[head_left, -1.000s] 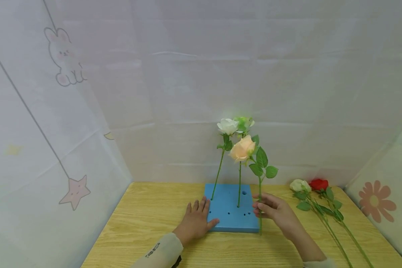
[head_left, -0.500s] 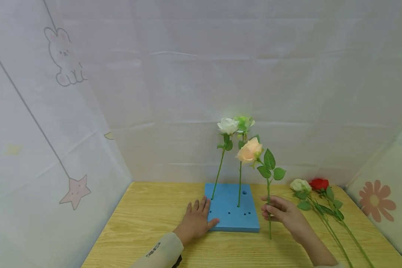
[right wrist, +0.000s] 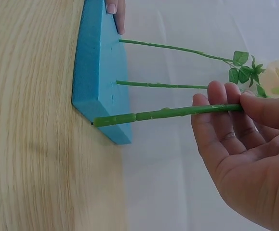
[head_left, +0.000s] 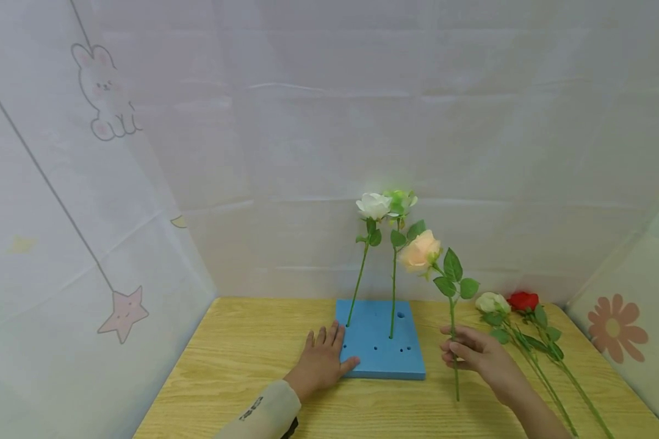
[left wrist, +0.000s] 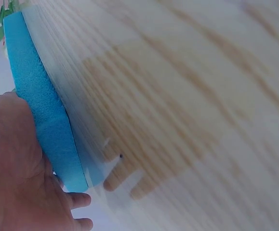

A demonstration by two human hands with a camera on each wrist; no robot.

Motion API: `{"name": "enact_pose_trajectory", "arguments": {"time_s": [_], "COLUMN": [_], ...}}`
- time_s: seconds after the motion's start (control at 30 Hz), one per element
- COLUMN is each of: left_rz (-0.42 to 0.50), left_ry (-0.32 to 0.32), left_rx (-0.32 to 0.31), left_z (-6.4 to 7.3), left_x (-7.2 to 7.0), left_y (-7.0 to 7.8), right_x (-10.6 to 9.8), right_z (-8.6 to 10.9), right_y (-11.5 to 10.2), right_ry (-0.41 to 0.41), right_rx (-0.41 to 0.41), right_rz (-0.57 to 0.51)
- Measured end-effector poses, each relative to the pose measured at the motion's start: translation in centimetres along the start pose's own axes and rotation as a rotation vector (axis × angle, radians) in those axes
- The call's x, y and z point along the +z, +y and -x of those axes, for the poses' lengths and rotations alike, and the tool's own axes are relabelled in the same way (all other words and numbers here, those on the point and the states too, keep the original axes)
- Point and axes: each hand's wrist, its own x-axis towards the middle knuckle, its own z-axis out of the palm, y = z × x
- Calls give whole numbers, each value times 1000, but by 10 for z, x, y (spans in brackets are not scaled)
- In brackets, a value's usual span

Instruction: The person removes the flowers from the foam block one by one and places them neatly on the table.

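Note:
My right hand (head_left: 486,360) pinches the stem of a peach rose (head_left: 421,251) between thumb and fingers, to the right of a blue foam block (head_left: 384,360). In the right wrist view the bare lower end of the green stem (right wrist: 144,116) points toward the block, and its tip looks free. My left hand (head_left: 321,360) lies with fingers spread on the block's left edge; the left wrist view shows the palm side of that hand (left wrist: 19,168) against the foam. A white rose (head_left: 373,206) and a green-and-white flower (head_left: 400,202) stand in holes in the block.
A cream rose (head_left: 492,303) and a red rose (head_left: 523,301) lie on the wooden table (head_left: 241,353) at the right, stems toward the front. Several small holes and a larger one (head_left: 401,315) show in the block. Printed white cloth (head_left: 307,152) hangs behind and at the sides.
My right hand has moved to the right and slightly toward the front with the peach rose, away from the block. My left hand and the standing flowers have stayed in place.

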Motion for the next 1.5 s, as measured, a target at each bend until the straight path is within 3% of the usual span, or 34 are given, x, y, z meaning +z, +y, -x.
{"name": "enact_pose_trajectory", "arguments": {"time_s": [0.53, 1.23, 1.5], "left_rz": [8, 10, 9], "left_ry": [4, 10, 15], "left_rx": [1, -1, 2], "left_z": [2, 2, -1], "left_x": [-1, -5, 1], "left_y": [0, 3, 0], "right_x": [-25, -62, -77], "right_z": [16, 28, 27], "right_y": [7, 21, 28], "right_ry": [-62, -185, -240], "right_rx": [49, 62, 87], "right_rz": [-23, -168, -205]}}
